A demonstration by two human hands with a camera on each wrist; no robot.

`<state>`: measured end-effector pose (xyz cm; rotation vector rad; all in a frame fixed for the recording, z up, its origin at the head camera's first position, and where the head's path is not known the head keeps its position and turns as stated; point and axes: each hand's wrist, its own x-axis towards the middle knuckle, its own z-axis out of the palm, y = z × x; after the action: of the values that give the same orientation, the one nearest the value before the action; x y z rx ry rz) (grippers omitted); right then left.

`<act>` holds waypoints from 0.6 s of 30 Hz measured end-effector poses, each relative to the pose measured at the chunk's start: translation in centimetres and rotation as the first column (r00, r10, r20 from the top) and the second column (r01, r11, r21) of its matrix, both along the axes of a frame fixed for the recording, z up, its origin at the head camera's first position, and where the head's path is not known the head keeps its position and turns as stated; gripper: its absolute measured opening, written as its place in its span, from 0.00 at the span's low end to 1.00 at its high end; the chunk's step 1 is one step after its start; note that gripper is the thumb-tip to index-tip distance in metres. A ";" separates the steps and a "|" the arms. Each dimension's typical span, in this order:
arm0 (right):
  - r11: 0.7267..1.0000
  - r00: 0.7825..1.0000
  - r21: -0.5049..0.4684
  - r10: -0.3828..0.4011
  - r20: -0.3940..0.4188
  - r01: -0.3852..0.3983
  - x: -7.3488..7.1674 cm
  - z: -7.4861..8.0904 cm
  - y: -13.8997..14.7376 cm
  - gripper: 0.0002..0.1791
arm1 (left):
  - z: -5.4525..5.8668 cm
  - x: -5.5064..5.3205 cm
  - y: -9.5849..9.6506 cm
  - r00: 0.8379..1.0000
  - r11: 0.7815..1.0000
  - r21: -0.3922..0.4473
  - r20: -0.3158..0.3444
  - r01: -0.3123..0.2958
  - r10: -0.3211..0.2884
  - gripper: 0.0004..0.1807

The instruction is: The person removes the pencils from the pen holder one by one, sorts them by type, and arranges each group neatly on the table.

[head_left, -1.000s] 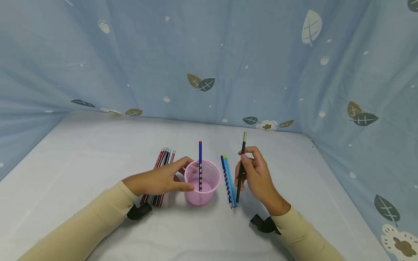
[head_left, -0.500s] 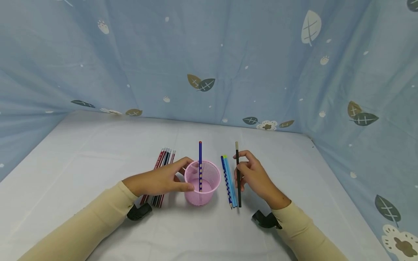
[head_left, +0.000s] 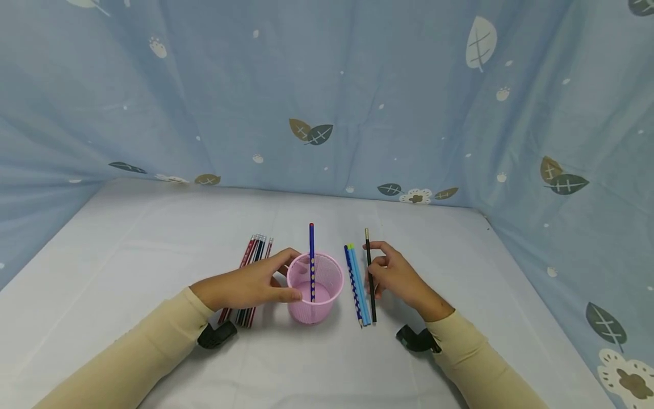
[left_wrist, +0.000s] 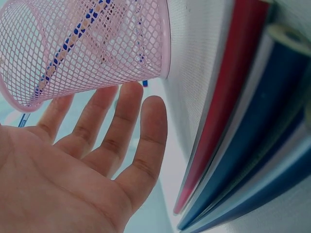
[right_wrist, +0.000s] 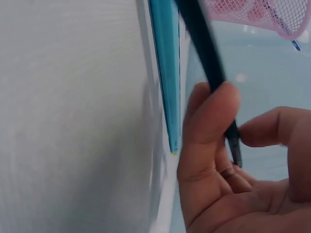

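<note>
In the head view my left hand [head_left: 250, 282] holds a pink mesh pencil cup [head_left: 311, 313] at its left side, thumb at the front rim and fingers behind. Inside the cup leans a dark blue pencil [head_left: 311, 241] with pale spots and a red end. My right hand [head_left: 401, 281] pinches a black pencil [head_left: 373, 308] with a gold end, between thumb and fingers; the right wrist view shows the black pencil [right_wrist: 204, 46] in that pinch. Just left of it lie light blue pencils [head_left: 360, 292] and a spotted dark blue pencil [head_left: 355, 287].
Several red and dark pencils [head_left: 259, 247] lie partly hidden beneath my left forearm and hand. The white tabletop [head_left: 317, 375] ends at a blue leaf-patterned curtain [head_left: 230, 85] behind and at the sides.
My right hand has brought the black pencil slightly left and lower, alongside the blue pencils. My left hand and the cup have stayed in place.
</note>
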<state>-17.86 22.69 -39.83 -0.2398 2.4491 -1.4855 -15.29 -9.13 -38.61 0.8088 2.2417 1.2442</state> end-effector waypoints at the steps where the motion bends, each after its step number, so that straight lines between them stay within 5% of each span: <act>1: 1.000 1.000 0.008 0.003 0.003 -0.003 0.0 -0.1 0.0 0.29 | 0.0 0.0 0.0 1.000 1.000 0.003 0.001 0.001 -0.001 0.33; 10: 0.999 0.999 0.043 0.031 0.034 -0.033 -0.2 -0.4 0.5 0.40 | 0.0 -0.1 0.0 1.000 1.000 -0.005 -0.005 0.003 -0.003 0.33; 18: 0.991 0.999 0.131 0.037 0.016 -0.039 -0.2 -0.8 0.5 0.38 | 0.0 0.1 0.0 1.000 1.000 -0.012 0.000 -0.004 0.004 0.33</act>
<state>-18.09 23.14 -40.65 -0.2470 2.5043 -1.3003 -15.23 -9.17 -38.56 0.8003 2.2503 1.2308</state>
